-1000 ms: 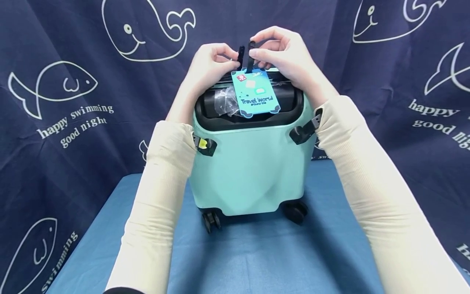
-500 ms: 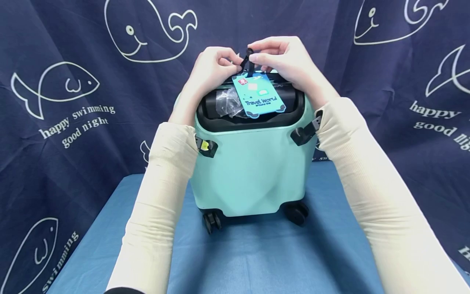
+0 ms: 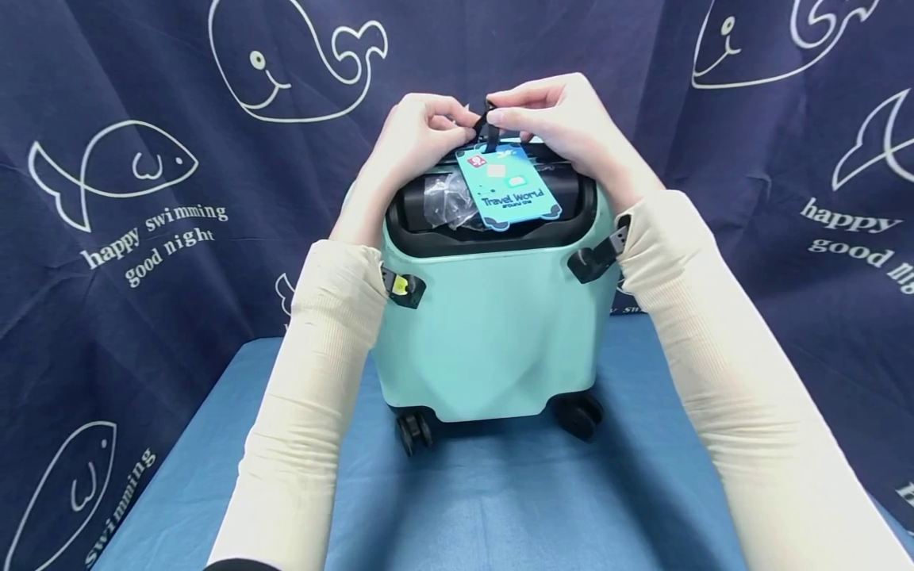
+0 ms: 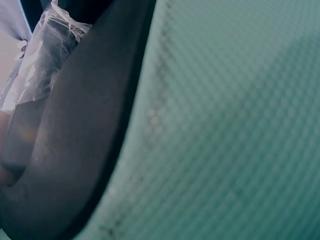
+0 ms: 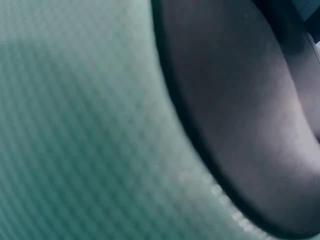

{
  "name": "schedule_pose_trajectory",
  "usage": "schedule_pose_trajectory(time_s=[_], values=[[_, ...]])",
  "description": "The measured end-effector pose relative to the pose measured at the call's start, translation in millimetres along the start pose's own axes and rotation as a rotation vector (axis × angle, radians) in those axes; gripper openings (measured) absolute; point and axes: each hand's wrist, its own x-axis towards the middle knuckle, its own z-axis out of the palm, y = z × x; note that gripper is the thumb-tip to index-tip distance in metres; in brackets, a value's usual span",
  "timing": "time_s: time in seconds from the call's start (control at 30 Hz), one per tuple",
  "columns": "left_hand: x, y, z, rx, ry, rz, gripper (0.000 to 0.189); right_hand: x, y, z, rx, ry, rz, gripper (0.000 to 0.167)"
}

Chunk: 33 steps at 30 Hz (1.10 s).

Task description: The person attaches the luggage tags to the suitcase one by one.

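Observation:
A mint-green suitcase (image 3: 493, 333) stands upright on its wheels in the head view. Over its top edge hangs a blue luggage tag (image 3: 510, 194) printed "Travel World". Its black strap (image 3: 493, 139) rises in a narrow loop above the suitcase top. My left hand (image 3: 421, 136) pinches the strap's left part between thumb and fingers. On the other side my right hand (image 3: 564, 115) pinches the upper right part. The fingertips partly hide the strap, so how its ends meet cannot be made out. Both wrist views show the suitcase's ribbed shell (image 4: 225, 125) and black recess (image 5: 225, 90), not the strap.
Clear plastic wrap (image 3: 448, 202) clings to the black handle area left of the tag. The suitcase rests on a blue-covered table (image 3: 471, 507). A dark blue curtain (image 3: 443, 47) with white whale and fish drawings hangs close behind.
Both hands have lowered slightly, the right one more. The two strap parts, upright and apart earlier, now lean together at the top. The tag has shifted a little to the right.

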Motion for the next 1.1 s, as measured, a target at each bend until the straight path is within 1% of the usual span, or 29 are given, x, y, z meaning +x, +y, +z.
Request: schedule_pose_trajectory(time_s=[0.1,0.27,0.33,0.43,0.57,0.67,0.73,0.83,0.93,1.1], values=[[-0.8,-0.5,-0.5,-0.004,0.0,0.019,0.018,0.2,-0.9,0.4,0.004,-0.004,0.004,0.032],[-1.3,-2.2,-1.3,-0.014,-0.008,0.067,0.019,1.0,-2.0,0.5,-0.004,-0.014,-0.001,0.031],[-1.1,-2.6,-1.3,-0.023,-0.014,0.073,0.019,1.3,-2.0,0.5,-0.008,-0.022,-0.006,0.032],[-0.3,-2.6,-1.2,-0.028,-0.017,0.047,0.021,1.6,-1.8,1.1,-0.009,-0.038,-0.003,0.033],[0.9,-3.2,-1.2,-0.035,-0.008,-0.002,0.022,2.0,-1.0,2.1,-0.005,-0.058,-0.003,0.034],[1.2,-4.6,-1.2,-0.065,-0.003,-0.014,0.021,2.6,-0.1,2.9,0.016,-0.063,-0.025,0.036],[1.0,-5.7,-1.0,-0.095,-0.003,-0.01,0.02,3.1,0.5,3.3,0.04,-0.062,-0.041,0.035],[0.5,-6.9,-0.7,-0.13,-0.004,0.002,0.019,3.9,1.4,3.5,0.043,-0.052,-0.058,0.026],[0.0,-7.1,-0.1,-0.146,-0.007,0.01,0.019,3.7,1.8,2.9,0.036,-0.054,-0.047,0.017],[-0.5,-5.9,2.4,-0.152,-0.021,0.002,0.019,1.6,1.4,1.6,0.018,-0.061,-0.018,0.015]])
